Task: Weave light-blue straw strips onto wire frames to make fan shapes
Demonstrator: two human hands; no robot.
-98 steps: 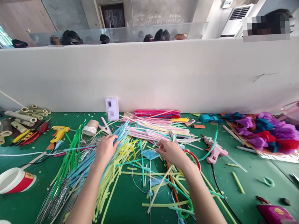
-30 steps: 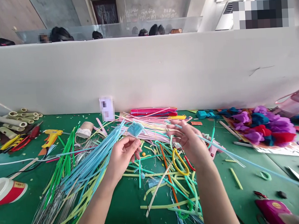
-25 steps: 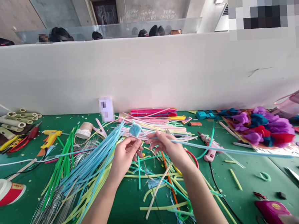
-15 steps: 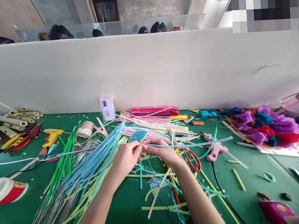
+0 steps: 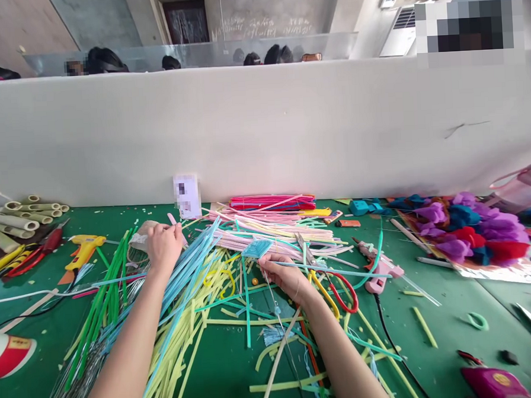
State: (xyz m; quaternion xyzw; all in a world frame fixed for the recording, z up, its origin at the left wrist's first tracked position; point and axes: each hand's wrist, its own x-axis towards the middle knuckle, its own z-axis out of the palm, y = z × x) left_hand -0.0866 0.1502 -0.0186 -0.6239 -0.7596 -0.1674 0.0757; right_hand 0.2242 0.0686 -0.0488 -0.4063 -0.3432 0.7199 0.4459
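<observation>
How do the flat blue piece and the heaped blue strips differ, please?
The flat blue piece is broad and roughly four-sided, while the blue strips are long and narrow. The right hand holds the flat blue piece, while the blue strips lie heaped on the table. Both are light blue.

Bright, diffuse light across the green tabletop (image 5: 227, 367), with wide-angle stretch towards the edges

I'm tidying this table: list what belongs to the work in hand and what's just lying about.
Apparently in use:
wire-stemmed blue leaf-shaped piece, in the right hand
blue pipe cleaners, beside the left hand

Apparently lying about:
bamboo tubes
yellow glue gun
pink glue gun
purple petals
</observation>
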